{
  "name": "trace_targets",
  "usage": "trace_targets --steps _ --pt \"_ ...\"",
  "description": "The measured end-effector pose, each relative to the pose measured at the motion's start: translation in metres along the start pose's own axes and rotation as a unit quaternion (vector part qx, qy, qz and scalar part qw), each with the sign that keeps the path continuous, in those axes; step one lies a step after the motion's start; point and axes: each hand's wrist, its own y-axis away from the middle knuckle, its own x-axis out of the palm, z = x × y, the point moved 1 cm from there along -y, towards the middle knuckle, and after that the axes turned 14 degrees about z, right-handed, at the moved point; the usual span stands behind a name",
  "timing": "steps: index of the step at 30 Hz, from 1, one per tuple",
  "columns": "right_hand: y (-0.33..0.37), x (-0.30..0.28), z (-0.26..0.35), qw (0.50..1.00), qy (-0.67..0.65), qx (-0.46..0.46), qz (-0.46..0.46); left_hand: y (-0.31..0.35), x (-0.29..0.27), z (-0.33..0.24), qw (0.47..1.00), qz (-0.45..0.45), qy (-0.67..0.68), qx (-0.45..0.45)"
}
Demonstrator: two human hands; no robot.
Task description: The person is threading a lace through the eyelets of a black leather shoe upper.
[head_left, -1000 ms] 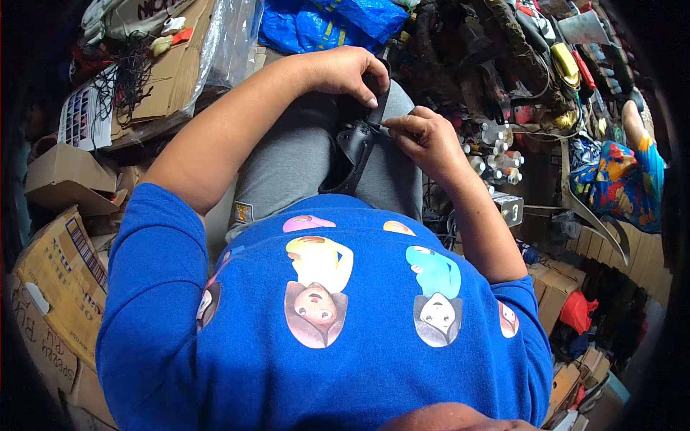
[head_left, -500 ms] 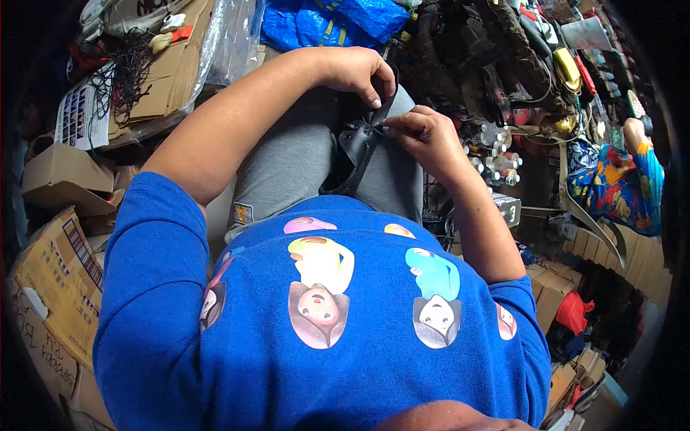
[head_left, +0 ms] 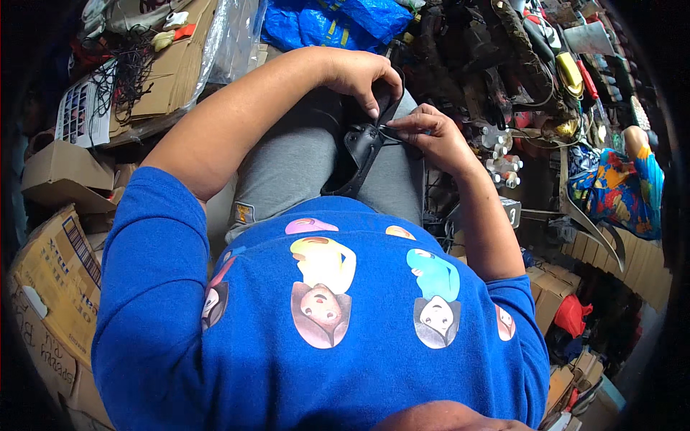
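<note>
A black shoe [head_left: 361, 147], its surface smooth and slightly shiny, stands between my grey-trousered thighs. My left hand [head_left: 365, 77] reaches over it from the far left, thumb and curled fingers closed on the raised black edge at the shoe's far end. Opposite, my right hand [head_left: 430, 131] pinches a thin dark thread [head_left: 392, 136] close to the shoe's opening. A small bright spot shows at the right fingertips; what it belongs to is too small to tell. The shoe's underside and most of the left fingertips are hidden.
At left are cardboard boxes [head_left: 68, 176] and a tangle of black cord [head_left: 136, 82] on flat cardboard. A blue plastic sheet [head_left: 334, 21] lies ahead. Small clear bottles [head_left: 507, 165], tools and a curved blade-like strip [head_left: 593, 226] crowd the right. Another person's arm [head_left: 635, 140] shows at far right.
My right hand has shifted slightly right and down, and more of the dark thread shows beside it. The left hand stays on the shoe, its fingers a little lower.
</note>
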Motion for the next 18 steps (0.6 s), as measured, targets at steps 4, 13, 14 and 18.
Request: trace_targets --steps 4,13,14,18 --pt "-0.003 -0.003 -0.009 0.999 -0.031 -0.025 0.033 0.002 0.000 -0.001 1.000 -0.005 -0.001 0.005" --pt "-0.007 0.010 -0.011 0.998 -0.051 -0.035 -0.007 0.003 0.010 0.001 0.997 -0.069 -0.027 0.003" --pt "-0.008 0.014 -0.009 0.998 -0.043 -0.026 -0.041 0.002 0.011 0.001 0.997 -0.069 -0.028 0.004" --pt "-0.004 0.019 0.012 0.993 0.069 -0.021 -0.089 0.009 0.015 0.006 0.984 -0.162 -0.078 0.007"
